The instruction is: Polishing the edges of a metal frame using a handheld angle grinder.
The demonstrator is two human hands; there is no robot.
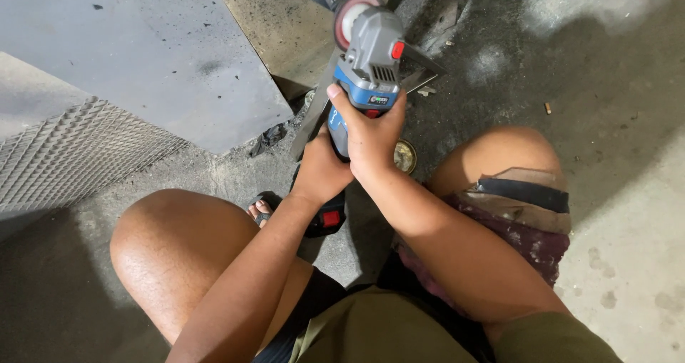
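Observation:
I hold a blue and grey cordless angle grinder [371, 56] with both hands, above the floor between my bent knees. My right hand [371, 131] wraps the upper part of its blue body, thumb near the head. Lower down, my left hand [321, 170] grips the handle just above the black battery pack with a red button [328, 219]. The grinder's round disc [351, 13] points away from me, toward a metal angle frame [421, 67] lying on the concrete.
A large flat grey metal sheet [143, 56] lies at the upper left, with expanded metal mesh [71, 156] beside it. A small round tin lid [405, 156] sits on the floor by my right hand. My sandalled foot [260, 210] shows under the arms.

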